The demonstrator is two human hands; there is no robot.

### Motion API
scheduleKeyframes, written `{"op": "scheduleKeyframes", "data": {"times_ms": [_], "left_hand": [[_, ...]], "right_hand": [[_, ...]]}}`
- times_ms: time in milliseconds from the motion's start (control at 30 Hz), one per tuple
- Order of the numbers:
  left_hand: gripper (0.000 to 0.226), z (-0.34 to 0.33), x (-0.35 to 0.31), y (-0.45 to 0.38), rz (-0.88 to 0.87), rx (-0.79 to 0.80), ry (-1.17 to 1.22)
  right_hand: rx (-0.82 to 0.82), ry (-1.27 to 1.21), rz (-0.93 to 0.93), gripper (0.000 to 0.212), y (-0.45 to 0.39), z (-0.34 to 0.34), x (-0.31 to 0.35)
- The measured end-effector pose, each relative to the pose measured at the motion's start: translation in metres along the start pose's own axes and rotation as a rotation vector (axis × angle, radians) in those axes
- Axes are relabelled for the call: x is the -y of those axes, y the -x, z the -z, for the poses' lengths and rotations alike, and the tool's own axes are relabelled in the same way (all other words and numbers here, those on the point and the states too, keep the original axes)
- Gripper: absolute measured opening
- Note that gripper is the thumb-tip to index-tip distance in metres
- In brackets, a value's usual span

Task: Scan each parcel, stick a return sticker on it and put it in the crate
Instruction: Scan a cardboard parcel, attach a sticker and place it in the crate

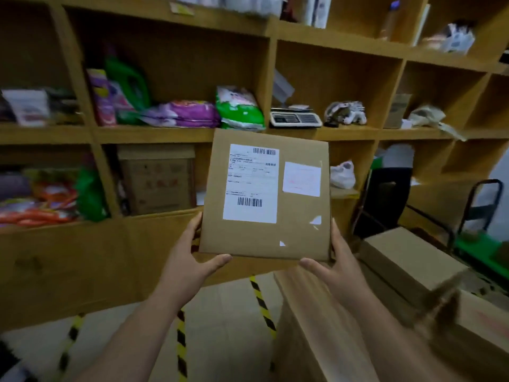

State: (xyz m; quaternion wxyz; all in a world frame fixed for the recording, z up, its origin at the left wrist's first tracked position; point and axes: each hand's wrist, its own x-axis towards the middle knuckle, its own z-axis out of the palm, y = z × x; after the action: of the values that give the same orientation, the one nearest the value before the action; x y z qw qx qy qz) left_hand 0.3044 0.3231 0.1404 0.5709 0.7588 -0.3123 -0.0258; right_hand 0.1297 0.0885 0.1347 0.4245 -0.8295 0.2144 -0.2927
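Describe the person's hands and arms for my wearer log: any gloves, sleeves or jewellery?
Both arms are bare to the frame's edge, with no sleeves showing. The left hand and right hand wear no gloves, and no rings, watch or wristband are visible. Nails look short and unpainted.

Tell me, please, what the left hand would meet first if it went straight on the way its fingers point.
The left hand already grips the cardboard parcel, fingers pointing up along its edge. Beyond it, probably the wooden shelf; depth is unclear.
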Motion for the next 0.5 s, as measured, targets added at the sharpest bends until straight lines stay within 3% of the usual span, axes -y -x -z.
{"op": "scheduleKeyframes", "data": {"times_ms": [267,500], "left_hand": [[0.100,0.174,0.110,-0.005,0.210,-0.349,-0.070],[0.098,0.284,0.172,0.033,0.383,-0.653,-0.112]], "right_hand": [[0.414,-0.157,0.124,0.103,-0.091,-0.219,0.071],[0.773,-0.254,0.226,0.102,-0.129,-0.407,0.127]]}}
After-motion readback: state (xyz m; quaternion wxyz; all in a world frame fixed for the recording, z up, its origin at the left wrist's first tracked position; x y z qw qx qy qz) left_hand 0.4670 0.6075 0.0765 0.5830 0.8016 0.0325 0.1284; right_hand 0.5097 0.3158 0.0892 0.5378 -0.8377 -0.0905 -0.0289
